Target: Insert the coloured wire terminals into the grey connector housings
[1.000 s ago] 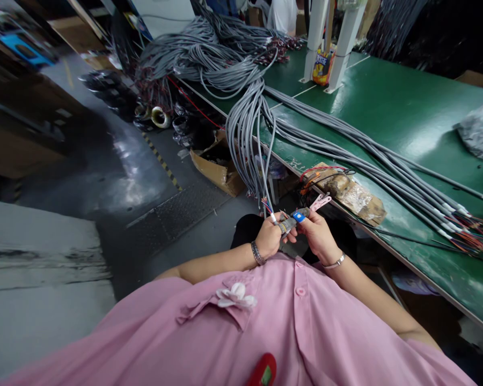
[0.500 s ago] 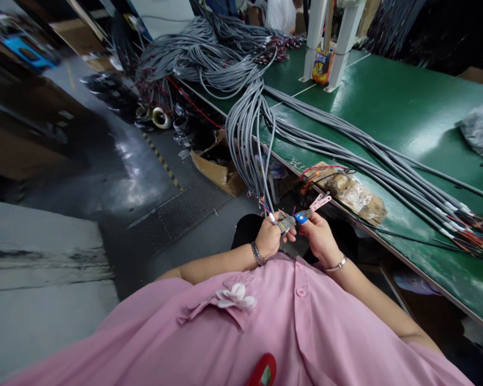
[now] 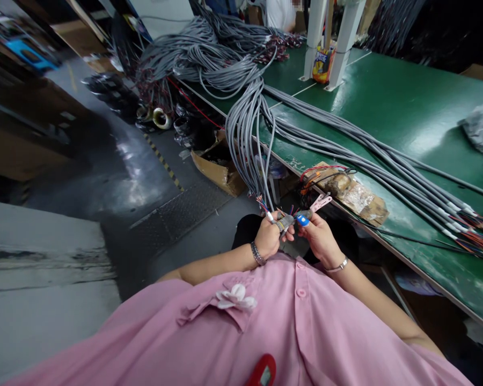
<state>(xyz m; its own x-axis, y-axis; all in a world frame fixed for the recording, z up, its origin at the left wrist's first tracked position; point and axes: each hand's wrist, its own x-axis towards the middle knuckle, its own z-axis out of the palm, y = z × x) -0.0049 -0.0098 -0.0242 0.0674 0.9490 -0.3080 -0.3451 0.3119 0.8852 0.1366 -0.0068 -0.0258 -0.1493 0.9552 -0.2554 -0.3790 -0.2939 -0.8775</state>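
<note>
My left hand (image 3: 268, 236), its fingers in grey covers, is closed round the end of a grey cable (image 3: 270, 216) with a white band. Thin coloured wires (image 3: 279, 210) fan out by the fingertips. My right hand (image 3: 321, 238) meets it fingertip to fingertip, with a blue cover on the thumb pressed to the index finger. A pink clip (image 3: 321, 202), like a clothes peg, sticks out from the fingers of this hand. What lies between the pinched tips is too small to make out. Grey cables (image 3: 245, 115) hang over the table edge just beyond my hands.
On the green table (image 3: 386, 107) lie long grey cables (image 3: 366, 150) with bared coloured ends, and a taped wooden block (image 3: 354, 195) near the edge. A white post (image 3: 342, 45) stands behind. Below sits an open cardboard box (image 3: 217, 169). Someone in white (image 3: 279, 13) is at the far side.
Both hands stay close together in nearly the same place, with small shifts of the fingers and wires. The person at the far side has moved slightly.
</note>
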